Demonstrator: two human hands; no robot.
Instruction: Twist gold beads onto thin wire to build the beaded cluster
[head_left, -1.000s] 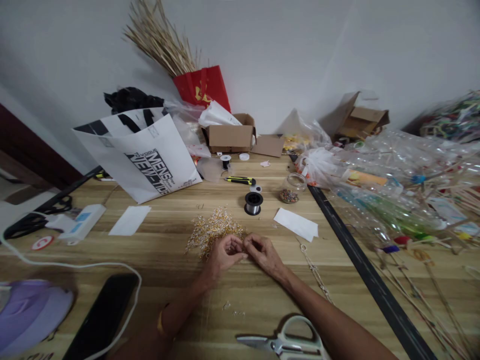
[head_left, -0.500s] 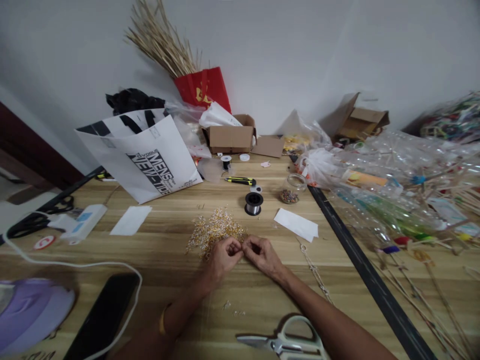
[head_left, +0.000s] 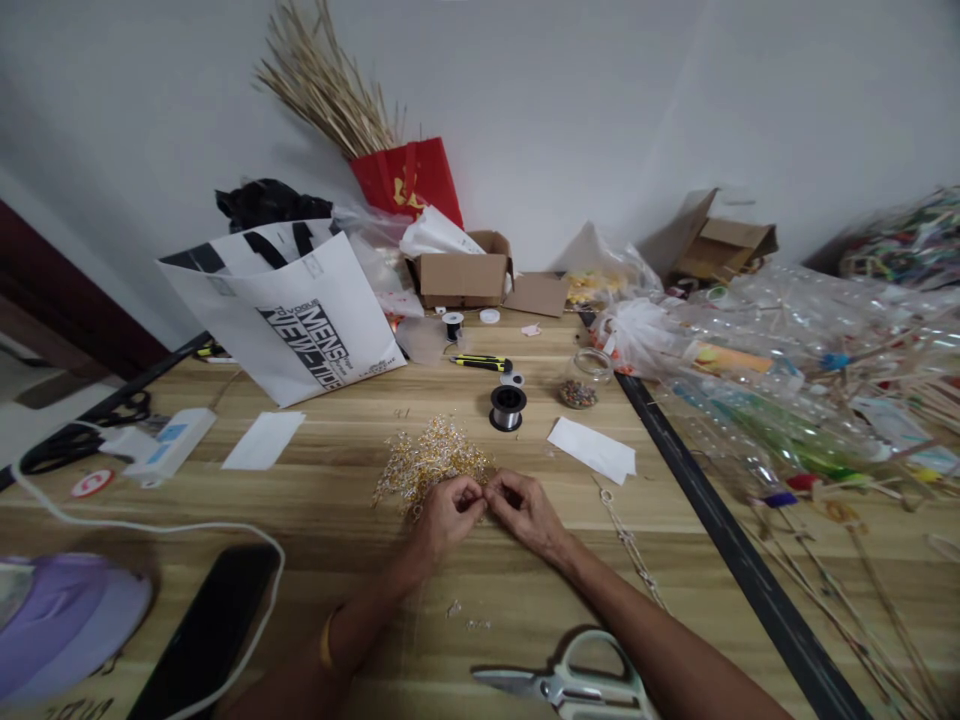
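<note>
My left hand [head_left: 452, 512] and my right hand [head_left: 527, 510] meet fingertip to fingertip over the wooden table, both closed in a pinch. Whatever lies between the fingers is too small to name. Just behind my left hand spreads a pile of gold and silver beads [head_left: 431, 460], partly covered by it. A spool of thin silvery wire [head_left: 507, 408] stands beyond my hands. Right of my right hand lies a knotted, chain-like strand [head_left: 630, 545]. A few tiny clear bits [head_left: 478, 625] rest nearer to me, above a pair of scissors [head_left: 574, 680] beside my right forearm.
A glass jar of beads [head_left: 581, 390], a yellow-black utility knife [head_left: 482, 362] and folded white paper [head_left: 594, 449] lie farther back. On the left are a white paper bag [head_left: 300, 315], a power strip [head_left: 176, 445] and a black phone [head_left: 210, 630]. Plastic bottles [head_left: 780, 400] crowd the right.
</note>
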